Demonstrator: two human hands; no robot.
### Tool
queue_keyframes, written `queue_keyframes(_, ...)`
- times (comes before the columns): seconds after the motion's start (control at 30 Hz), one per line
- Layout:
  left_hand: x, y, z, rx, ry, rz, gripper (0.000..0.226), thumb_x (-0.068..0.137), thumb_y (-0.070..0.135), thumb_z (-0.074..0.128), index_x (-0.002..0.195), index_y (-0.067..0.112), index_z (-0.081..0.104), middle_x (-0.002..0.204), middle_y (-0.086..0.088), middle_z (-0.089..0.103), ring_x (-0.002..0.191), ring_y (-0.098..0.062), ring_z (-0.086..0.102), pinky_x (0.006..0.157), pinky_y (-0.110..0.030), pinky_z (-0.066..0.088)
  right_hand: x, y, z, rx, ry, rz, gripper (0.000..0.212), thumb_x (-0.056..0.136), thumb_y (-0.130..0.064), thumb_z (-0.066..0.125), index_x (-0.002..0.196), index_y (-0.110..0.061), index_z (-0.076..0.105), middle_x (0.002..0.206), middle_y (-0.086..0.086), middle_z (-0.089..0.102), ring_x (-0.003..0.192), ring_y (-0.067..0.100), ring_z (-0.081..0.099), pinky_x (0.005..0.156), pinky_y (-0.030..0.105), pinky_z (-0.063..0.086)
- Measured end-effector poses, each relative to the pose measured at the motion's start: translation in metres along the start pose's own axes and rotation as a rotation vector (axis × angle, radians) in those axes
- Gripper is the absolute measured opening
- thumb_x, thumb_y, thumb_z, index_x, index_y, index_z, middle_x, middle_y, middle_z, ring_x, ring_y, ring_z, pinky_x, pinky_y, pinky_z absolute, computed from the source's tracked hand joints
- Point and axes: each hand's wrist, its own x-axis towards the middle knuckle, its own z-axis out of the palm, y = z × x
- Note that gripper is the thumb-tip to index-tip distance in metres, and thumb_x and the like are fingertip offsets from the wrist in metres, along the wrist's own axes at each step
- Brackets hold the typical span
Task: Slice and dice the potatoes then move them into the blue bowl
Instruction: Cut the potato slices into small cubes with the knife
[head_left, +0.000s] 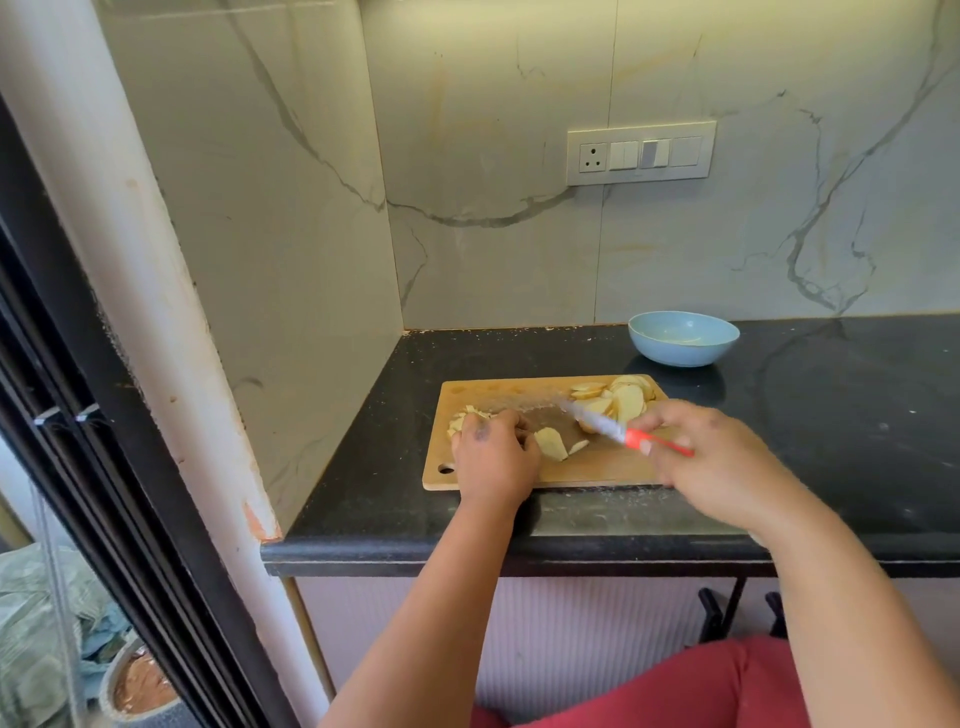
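Note:
A wooden cutting board (519, 470) lies on the black counter. A heap of pale potato slices (626, 397) sits at its far right corner, and a few more slices (551, 443) lie in the middle. My left hand (493, 457) is curled over small potato pieces (467, 415) at the board's left side. My right hand (722, 462) grips the red handle of a knife (597, 421), whose blade points left over the board. The blue bowl (683, 338) stands behind the board, near the wall.
The black counter (831, 426) runs to the right and ends at a marble wall corner on the left. A switch panel (641, 153) is on the back wall. A white pillar (156, 312) and a dark door frame stand at the left.

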Motion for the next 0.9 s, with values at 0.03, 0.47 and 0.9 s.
queue_keyframes(0.03, 0.000, 0.001, 0.000, 0.003, 0.005, 0.017, 0.021, 0.093, 0.030, 0.053, 0.104, 0.019, 0.067, 0.095, 0.003, 0.069, 0.107, -0.023, 0.046, 0.091, -0.035, 0.039, 0.009, 0.012, 0.006, 0.084, 0.136, -0.007, 0.013, 0.097, -0.027, 0.054, 0.096, -0.039, 0.059, 0.080, -0.002, 0.062, 0.072, 0.018, 0.058, 0.058, 0.030, 0.044)
queue_keyframes(0.47, 0.000, 0.019, 0.009, 0.174, -0.103, 0.141, 0.068, 0.084, 0.071, 0.052, 0.119, 0.013, 0.055, 0.121, -0.006, 0.056, 0.118, -0.024, 0.046, 0.097, -0.032, 0.040, 0.042, 0.065, 0.070, 0.100, 0.524, -0.147, 0.021, 0.094, -0.011, 0.055, 0.113, -0.020, 0.061, 0.077, 0.000, 0.063, 0.060, 0.010, 0.054, 0.052, 0.026, 0.041)
queue_keyframes(0.9, 0.028, 0.025, 0.009, 0.160, -0.453, 0.244, 0.049, 0.095, 0.034, 0.055, 0.138, 0.012, 0.046, 0.137, -0.009, 0.050, 0.134, -0.026, 0.037, 0.111, -0.035, 0.032, 0.041, 0.068, 0.069, 0.110, 0.504, -0.210, 0.020, 0.094, -0.011, 0.057, 0.112, -0.020, 0.061, 0.078, -0.006, 0.062, 0.058, 0.003, 0.053, 0.047, 0.013, 0.036)
